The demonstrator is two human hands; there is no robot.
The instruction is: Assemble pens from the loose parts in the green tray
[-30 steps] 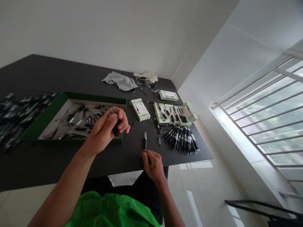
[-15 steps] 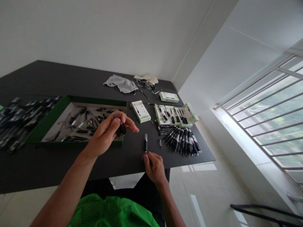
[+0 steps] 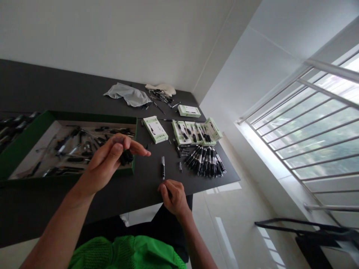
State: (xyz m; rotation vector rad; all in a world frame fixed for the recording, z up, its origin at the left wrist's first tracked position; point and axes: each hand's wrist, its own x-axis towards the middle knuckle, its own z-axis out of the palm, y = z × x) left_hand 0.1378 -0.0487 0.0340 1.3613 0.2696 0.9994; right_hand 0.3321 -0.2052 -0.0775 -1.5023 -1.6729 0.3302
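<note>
The left hand [image 3: 109, 158] is curling partway around some dark parts [image 3: 126, 157], its outer fingers extending straight, perhaps to carry several pieces while leaving fingertips free. The right hand [image 3: 172, 196] is resting bent at the counter's [image 3: 140, 186] front edge; a pen [image 3: 163, 170] is lying just beyond it, and whether the fingers are gripping its near end, I cannot tell. The green tray [image 3: 95, 118] is probably containing loose pieces, its right wall bordering bare surface. Fanned pens [image 3: 206, 162] are crowding the right edge, leaving little room there.
</note>
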